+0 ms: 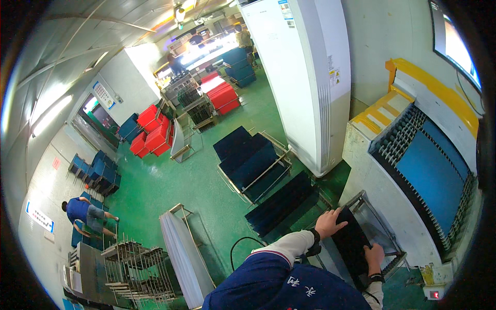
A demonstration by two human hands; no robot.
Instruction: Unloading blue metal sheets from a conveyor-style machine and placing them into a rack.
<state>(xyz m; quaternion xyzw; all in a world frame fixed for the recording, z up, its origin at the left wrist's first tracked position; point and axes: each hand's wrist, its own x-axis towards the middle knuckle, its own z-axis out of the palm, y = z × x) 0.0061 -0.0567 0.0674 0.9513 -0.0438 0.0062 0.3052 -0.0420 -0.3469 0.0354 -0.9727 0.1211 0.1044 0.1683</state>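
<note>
A dark, flat panel [350,242] lies tilted in front of me at the lower right, over a metal rack [381,225]. My left hand [329,224] grips its far left edge, with finger and thumb spread over the dark surface. At the right edge, my right hand [374,256] has its fingers bent around the same panel. Its underside is hidden, as are some of my fingertips. Just left of my left hand, more dark panels [281,204] stand in a row.
A machine with rows of rollers and blue panels [426,170] is at right. Beyond stands a tall white cabinet [305,82]. Ahead are a rack of dark panels [253,163] and red bins [157,135]. A person [80,211] bends at far left, near a wire rack [139,271].
</note>
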